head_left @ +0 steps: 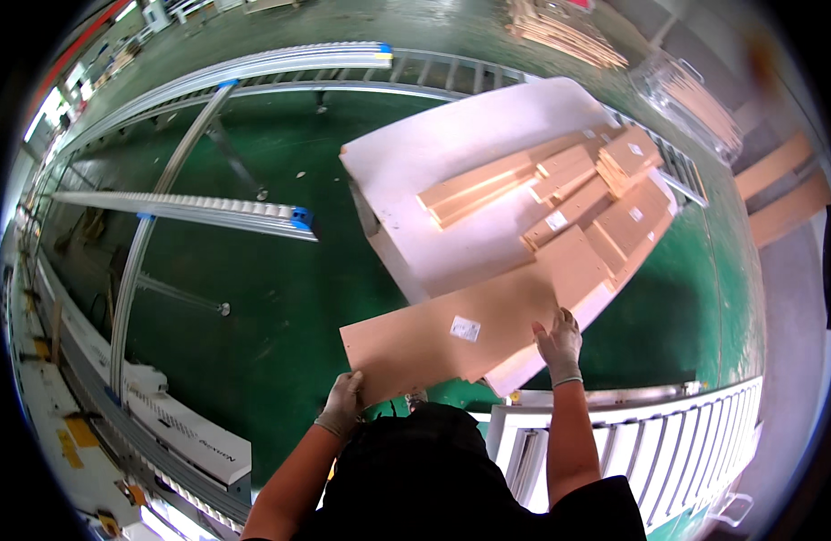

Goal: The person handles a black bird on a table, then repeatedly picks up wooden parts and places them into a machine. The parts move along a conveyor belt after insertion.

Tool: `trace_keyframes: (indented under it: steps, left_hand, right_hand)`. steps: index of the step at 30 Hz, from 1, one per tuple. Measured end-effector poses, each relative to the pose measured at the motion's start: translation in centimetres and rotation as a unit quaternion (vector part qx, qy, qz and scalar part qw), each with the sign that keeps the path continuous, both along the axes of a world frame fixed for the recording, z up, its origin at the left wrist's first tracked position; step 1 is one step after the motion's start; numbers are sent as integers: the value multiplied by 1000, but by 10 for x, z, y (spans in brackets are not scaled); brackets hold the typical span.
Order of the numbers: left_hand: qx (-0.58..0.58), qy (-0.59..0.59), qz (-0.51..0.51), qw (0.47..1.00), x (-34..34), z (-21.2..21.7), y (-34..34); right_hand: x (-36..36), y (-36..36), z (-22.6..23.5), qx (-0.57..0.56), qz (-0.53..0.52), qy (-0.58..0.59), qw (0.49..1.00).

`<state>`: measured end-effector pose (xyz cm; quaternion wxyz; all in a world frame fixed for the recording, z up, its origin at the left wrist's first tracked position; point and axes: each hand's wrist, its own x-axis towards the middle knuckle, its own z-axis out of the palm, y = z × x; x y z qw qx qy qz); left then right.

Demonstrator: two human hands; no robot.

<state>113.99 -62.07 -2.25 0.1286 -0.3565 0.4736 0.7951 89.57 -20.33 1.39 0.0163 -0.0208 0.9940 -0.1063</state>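
Note:
A long tan board (415, 347) with a white label lies tilted across my front, its left end sticking out past the table over the floor. My left hand (345, 397), in a pale glove, is closed around its near left corner. Also gloved, my right hand (560, 343) is at the board's right end, thumb and fingers apart, seemingly touching the edge. Beneath that end is another tan board (573, 266), partly covered, lying on the white table (397, 162).
Several stacks of tan boards (564, 176) occupy the table's right half. Metal roller conveyors (208, 212) stand on the green floor to the left. A white slatted rack (677, 442) is close at my right. More flat panels (564, 32) lie at the far back.

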Motion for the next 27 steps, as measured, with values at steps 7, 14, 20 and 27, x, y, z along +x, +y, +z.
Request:
trace_keyframes:
  steps: [7, 14, 20, 27]
  left_hand:
    - [-285, 156, 152, 933, 42, -3, -42]
    - [-201, 74, 300, 930, 151, 79, -138]
    - [-219, 78, 518, 823, 308, 116, -192]
    - [-156, 182, 798, 552, 486, 128, -179]
  right_hand:
    - [-15, -60, -18, -77, 8, -119, 990]
    - [-34, -139, -22, -607, 44, -442, 659]
    - [70, -378, -32, -533, 89, -607, 582]
    - [233, -577, -9, -429, 175, -735, 496]
